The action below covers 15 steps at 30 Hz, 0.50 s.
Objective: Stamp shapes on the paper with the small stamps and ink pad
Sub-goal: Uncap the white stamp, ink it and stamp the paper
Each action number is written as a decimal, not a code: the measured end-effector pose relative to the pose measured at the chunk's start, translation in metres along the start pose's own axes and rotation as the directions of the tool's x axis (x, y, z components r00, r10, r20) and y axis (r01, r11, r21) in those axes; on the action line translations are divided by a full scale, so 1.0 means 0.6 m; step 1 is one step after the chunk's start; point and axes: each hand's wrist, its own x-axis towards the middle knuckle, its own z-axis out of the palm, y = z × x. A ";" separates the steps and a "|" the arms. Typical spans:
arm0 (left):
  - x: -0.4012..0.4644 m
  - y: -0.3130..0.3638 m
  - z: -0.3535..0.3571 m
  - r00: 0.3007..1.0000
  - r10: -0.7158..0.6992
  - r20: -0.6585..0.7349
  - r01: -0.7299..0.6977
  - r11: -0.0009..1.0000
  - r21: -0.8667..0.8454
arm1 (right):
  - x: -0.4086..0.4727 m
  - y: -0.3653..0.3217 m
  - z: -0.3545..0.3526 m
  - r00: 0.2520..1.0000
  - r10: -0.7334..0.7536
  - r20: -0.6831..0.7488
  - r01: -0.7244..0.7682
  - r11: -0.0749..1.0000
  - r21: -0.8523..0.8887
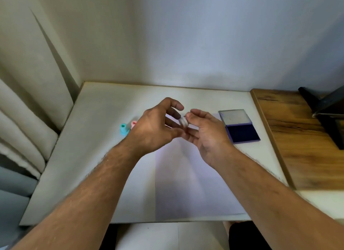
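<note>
A pale table (89, 156) fills the middle of the view, set against a plain wall with a curtain (28, 100) hanging at its left edge and a wooden surface (290, 138) butting against its right; a white sheet of paper (186, 184) lies flat on the near half of the table, its far part hidden beneath the hands; no stamped marks can be made out on the part that shows.

An ink pad (240, 127) sits on the table just right of the hands, lid tipped back, dark blue pad facing up; no label or writing is readable on it.

Both hands hover above the far end of the paper; the left hand (158, 126) is partly closed, thumb and fingers curled towards a small white stamp (183, 121); the right hand (208, 134) is turned palm up, its thumb and fingertips meeting the stamp from the other side; the stamp is pinched between the two hands, clear of the table; which hand bears it more is unclear through the blur.

A turquoise stamp (123, 131) stands on the table left of the left hand; a pink stamp (133, 124) is just beside it, partly hidden behind that hand.
</note>
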 end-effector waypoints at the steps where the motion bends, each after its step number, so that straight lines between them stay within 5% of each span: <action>1: 0.000 -0.001 0.004 1.000 0.003 -0.019 -0.003 1.000 0.017 | 0.001 0.004 -0.007 0.999 0.029 0.018 -0.029 0.999 0.024; 10: 0.017 -0.022 0.005 0.989 -0.066 -0.131 0.077 0.994 0.080 | 0.035 0.027 -0.022 0.958 0.154 0.241 -0.192 0.971 0.143; 15: 0.023 -0.029 -0.001 0.974 -0.160 -0.160 0.159 0.987 -0.018 | 0.044 0.027 -0.031 0.960 0.120 0.253 -0.142 0.987 0.070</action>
